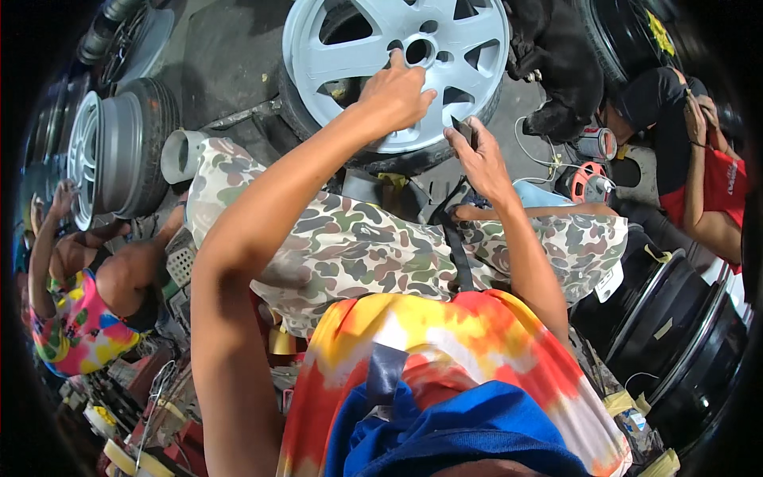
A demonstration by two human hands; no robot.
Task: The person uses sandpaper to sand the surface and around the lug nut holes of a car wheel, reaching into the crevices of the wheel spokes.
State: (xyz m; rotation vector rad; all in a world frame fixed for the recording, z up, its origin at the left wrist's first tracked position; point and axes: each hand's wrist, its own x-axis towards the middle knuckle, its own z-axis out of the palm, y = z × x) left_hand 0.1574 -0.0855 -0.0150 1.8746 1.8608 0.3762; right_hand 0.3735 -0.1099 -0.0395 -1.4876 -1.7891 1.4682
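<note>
A light grey alloy wheel rim (351, 59) lies face up on a black tyre (393, 162) in front of me. My left hand (394, 95) rests on the hub area, index fingertip at a bolt hole beside the centre bore and thumb apart; I see nothing held in it. My right hand (480, 156) is at the rim's near right edge, pinching a small dark flat piece (463, 131) between thumb and fingers. What the piece is made of cannot be told. The undersides of the left fingers are hidden.
A dog (560, 65) lies right of the rim, near a can (598, 143), a white cord and an orange reel (587, 180). A co-worker (709, 173) sits at right, another (95, 304) at left by an upright wheel (119, 155). Black rims (661, 322) stand at lower right.
</note>
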